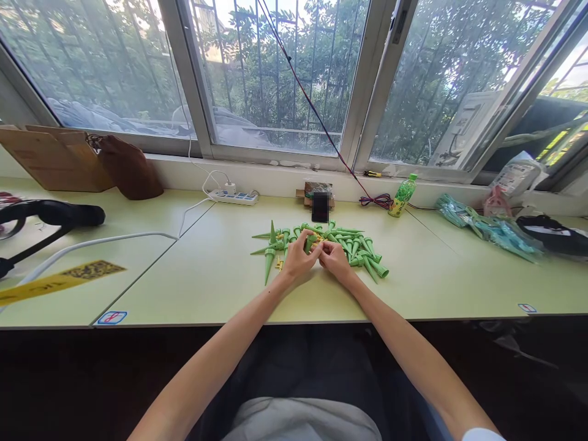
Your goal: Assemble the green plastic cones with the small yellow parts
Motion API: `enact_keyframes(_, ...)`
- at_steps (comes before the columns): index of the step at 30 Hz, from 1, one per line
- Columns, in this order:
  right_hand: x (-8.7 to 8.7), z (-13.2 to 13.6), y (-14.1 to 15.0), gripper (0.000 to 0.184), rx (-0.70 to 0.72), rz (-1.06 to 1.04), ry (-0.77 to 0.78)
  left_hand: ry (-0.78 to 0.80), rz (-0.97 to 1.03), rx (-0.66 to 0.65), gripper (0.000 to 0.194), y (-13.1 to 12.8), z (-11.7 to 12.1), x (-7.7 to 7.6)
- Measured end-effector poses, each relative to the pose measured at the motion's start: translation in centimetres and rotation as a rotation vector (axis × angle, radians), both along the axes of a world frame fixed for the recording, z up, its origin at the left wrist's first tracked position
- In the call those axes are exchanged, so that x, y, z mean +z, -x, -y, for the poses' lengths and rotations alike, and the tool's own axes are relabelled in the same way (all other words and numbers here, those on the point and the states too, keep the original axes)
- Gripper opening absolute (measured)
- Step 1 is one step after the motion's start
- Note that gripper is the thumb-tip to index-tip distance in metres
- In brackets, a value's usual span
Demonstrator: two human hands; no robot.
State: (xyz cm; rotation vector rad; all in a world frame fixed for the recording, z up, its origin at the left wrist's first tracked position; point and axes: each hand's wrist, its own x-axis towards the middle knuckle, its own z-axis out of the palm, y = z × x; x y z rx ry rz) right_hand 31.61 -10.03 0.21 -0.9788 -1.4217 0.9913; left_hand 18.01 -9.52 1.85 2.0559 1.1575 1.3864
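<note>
A heap of several green cone-shaped plastic spikes lies on the pale green table, with small yellow parts among them. My left hand and my right hand meet at the front of the heap. Both have their fingers curled around a green spike with a yellow piece at its end. The fingertips touch each other over it. Loose spikes fan out to the left of my left hand.
A dark phone stands behind the heap against a small box. A green bottle, a white power strip with cables, a brown bag, a cardboard box, black headgear and plastic bags line the table.
</note>
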Motion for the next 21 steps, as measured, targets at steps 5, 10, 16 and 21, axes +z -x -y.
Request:
enact_keyframes(5,0.45,0.24,0.13,0.046,0.007,-0.062,0.04,-0.021,0.005,-0.032,0.031,0.07,-0.05,-0.13)
enact_keyframes(10,0.48,0.28,0.14,0.044,0.018,-0.113,0.063,-0.031,-0.004,-0.052,0.031,0.14,0.17,0.09)
enact_keyframes(16,0.43,0.14,0.05,0.042,0.013,-0.124,0.078,-0.079,-0.032,-0.031,0.031,0.05,0.25,0.1)
enact_keyframes(21,0.59,0.24,0.09,0.043,0.006,-0.138,0.074,-0.144,0.017,-0.069,0.025,-0.15,-0.04,-0.06)
